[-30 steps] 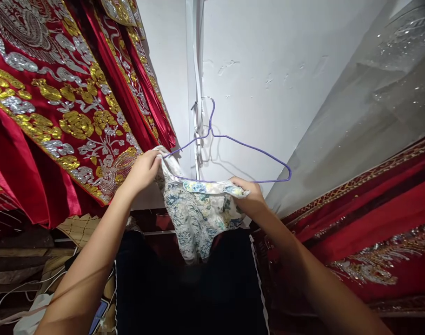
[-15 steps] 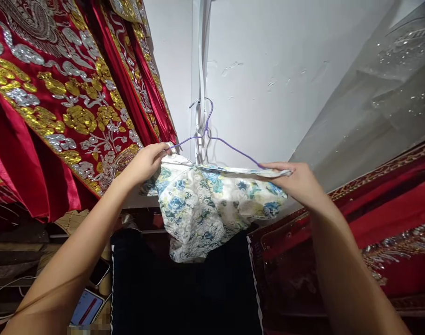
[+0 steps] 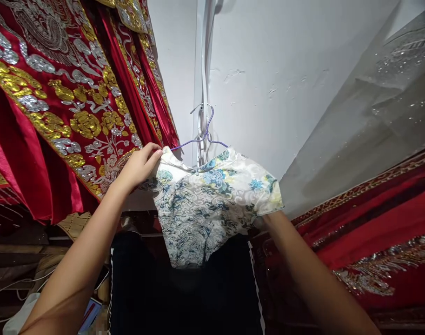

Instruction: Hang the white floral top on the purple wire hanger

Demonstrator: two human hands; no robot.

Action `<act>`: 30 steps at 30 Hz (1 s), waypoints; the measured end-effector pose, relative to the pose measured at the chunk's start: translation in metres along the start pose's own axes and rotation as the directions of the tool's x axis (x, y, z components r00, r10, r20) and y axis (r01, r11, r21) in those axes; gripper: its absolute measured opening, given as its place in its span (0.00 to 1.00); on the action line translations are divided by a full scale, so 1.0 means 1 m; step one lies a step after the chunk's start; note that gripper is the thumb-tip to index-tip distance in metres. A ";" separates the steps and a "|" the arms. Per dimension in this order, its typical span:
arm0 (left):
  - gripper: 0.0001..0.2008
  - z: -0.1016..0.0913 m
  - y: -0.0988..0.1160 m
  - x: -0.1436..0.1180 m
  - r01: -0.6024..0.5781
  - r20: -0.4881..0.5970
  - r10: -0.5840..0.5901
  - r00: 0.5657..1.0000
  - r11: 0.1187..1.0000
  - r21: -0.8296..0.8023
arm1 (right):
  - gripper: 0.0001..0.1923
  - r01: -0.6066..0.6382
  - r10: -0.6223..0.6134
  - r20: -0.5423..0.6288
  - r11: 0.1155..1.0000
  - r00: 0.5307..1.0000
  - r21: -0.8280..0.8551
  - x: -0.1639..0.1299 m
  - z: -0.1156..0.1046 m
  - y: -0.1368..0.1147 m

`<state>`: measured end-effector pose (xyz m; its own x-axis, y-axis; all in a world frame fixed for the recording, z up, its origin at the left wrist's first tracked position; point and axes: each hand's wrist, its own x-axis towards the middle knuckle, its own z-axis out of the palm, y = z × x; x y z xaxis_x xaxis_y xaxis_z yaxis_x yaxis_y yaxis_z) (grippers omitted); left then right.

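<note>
Centre of frame: floral garment (image 3: 212, 200) draped over a purple wire hanger (image 3: 205, 135) hooked at the white wall (image 3: 268, 56). Left hand (image 3: 137, 165) pinching the garment's upper left edge, fingers closed on the cloth. Right hand hidden behind the garment's lower right corner, grip impossible to tell; red embroidered fabric (image 3: 59, 107) at upper left.

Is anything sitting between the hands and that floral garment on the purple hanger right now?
Nothing visible does. The left hand pinches the floral garment at its left shoulder edge. The right hand is hidden behind the fabric's right side, so its contact cannot be seen. The purple hanger hangs inside the garment.
</note>
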<state>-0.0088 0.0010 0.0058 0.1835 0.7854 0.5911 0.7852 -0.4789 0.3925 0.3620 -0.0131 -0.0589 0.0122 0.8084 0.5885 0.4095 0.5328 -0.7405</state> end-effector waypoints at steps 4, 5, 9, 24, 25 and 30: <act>0.20 -0.004 -0.005 -0.006 -0.003 0.076 0.002 0.997 1.000 0.014 | 0.40 -0.361 0.353 0.113 0.795 0.929 0.488 -0.007 -0.032 0.002; 0.20 -0.004 -0.004 -0.003 -0.014 0.078 0.012 0.997 1.000 0.028 | 0.34 -0.411 0.409 0.126 0.749 0.904 0.520 -0.009 -0.038 -0.001; 0.19 -0.001 0.013 0.027 -0.128 0.024 0.126 0.992 0.987 0.094 | 0.20 -0.347 0.387 0.017 0.805 0.922 0.482 -0.005 -0.050 -0.026; 0.14 0.018 0.087 -0.010 -0.183 0.255 0.351 0.901 0.840 -0.511 | 0.18 0.092 -0.175 0.704 0.984 0.688 0.154 -0.075 -0.009 -0.094; 0.13 0.019 0.088 -0.012 -0.168 0.243 0.350 0.905 0.816 -0.553 | 0.22 0.130 -0.152 0.638 0.988 0.755 0.082 -0.066 0.002 -0.085; 0.09 0.016 0.109 -0.017 -0.168 0.143 0.379 0.914 0.677 -0.717 | 0.59 0.424 -0.317 0.470 0.894 0.824 -0.141 -0.034 0.073 -0.050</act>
<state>0.0834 -0.0580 0.0271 0.5502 0.5928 0.5881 0.0765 -0.7372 0.6714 0.2742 -0.0490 -0.0661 -0.5481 0.6149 0.5670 0.5004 0.7842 -0.3668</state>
